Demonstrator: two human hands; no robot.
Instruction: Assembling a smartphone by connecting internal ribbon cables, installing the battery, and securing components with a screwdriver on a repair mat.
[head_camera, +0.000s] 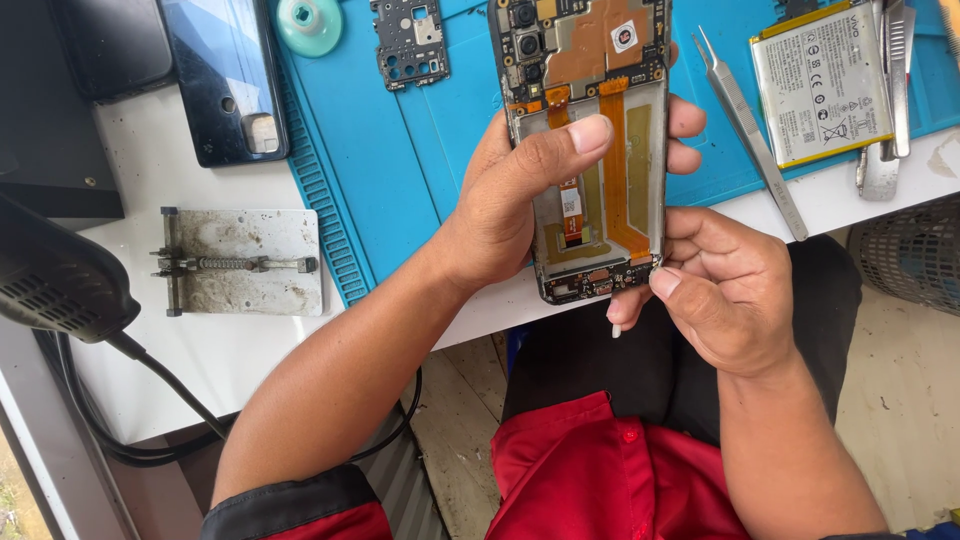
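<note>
The left hand (520, 200) grips the opened phone (590, 150) over the blue mat (400, 170), thumb on its frame, while the right hand (725, 290) pinches its bottom edge: best kept steady, pressure off the orange flex cables (615, 160)

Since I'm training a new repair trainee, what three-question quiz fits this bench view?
1. True or false: the opened phone has its battery fitted.
2. Which hand presses its thumb on the phone's middle? A left hand B right hand
3. What lies between the phone and the loose battery?

Key: 1 false, the bay is empty; 2 A; 3 metal tweezers on the blue mat.
</note>
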